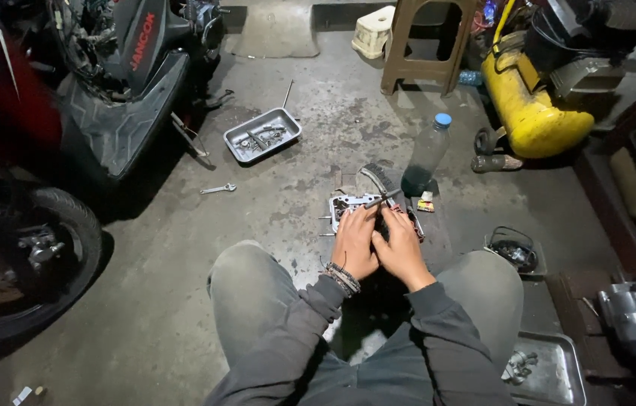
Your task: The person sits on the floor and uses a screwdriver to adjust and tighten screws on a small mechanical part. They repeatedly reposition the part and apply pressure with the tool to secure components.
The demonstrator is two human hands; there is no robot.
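Down on the concrete floor (182, 301) between our knees, our left hand (354, 242) presses the metal engine part (346, 203), fingers curled over it. Our right hand (402, 248) grips a brush (382, 180), with the plastic bottle (426, 154) just beyond.

Pretty dim shot overall. Light falls on the middle of the concrete floor (182, 301), which shines a bit in greasy patches. The corners go near black, especially the left edge by the scooter (107, 90), which looks slightly smeared. Wide-angle lens bends the edges.
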